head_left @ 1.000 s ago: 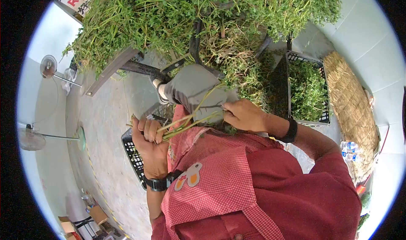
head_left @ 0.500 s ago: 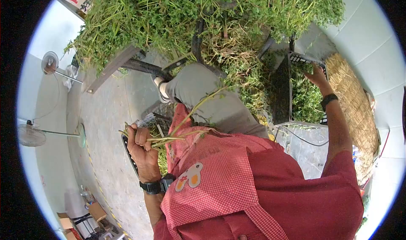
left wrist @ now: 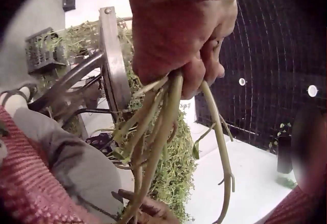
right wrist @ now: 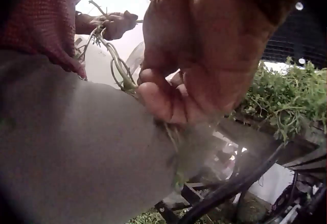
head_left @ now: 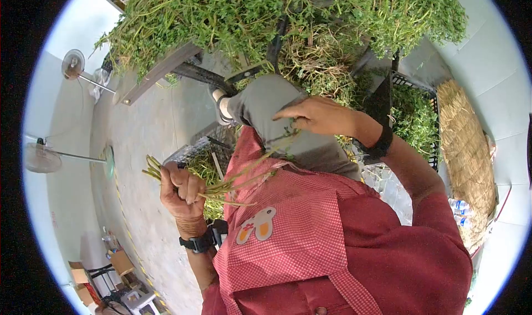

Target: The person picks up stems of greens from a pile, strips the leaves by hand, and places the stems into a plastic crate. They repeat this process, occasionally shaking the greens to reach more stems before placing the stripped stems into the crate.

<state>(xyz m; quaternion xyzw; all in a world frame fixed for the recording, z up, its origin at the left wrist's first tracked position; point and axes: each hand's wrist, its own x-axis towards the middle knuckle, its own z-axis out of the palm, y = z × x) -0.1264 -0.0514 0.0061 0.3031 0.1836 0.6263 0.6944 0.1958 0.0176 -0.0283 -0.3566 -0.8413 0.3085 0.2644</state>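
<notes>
My left hand [head_left: 183,190] grips a small bunch of green stems [head_left: 230,188], whose bare ends stick out past the thumb side. In the left wrist view, the thicker stems [left wrist: 171,111] hang below the curled fingers. Above the grey trouser leg, my right hand [head_left: 327,117] is at the far end of the bunch. Its fingertips [right wrist: 156,99] pinch a thin stem in the right wrist view, and a leafy bit trails blurred below them. A red checked apron [head_left: 293,226] lies under the bunch.
A big heap of leafy greens [head_left: 233,26] covers the table ahead, with more piled beneath. To the right stands a black crate [head_left: 435,129] of greens, beside a rolled straw mat [head_left: 465,148]. Another crate of greens [head_left: 202,168] sits below the left hand. Fans [head_left: 41,157] stand at left.
My right hand went out to the crate at the right, then came back over the lap to the stem ends. The left hand kept its grip and shifted slightly left.
</notes>
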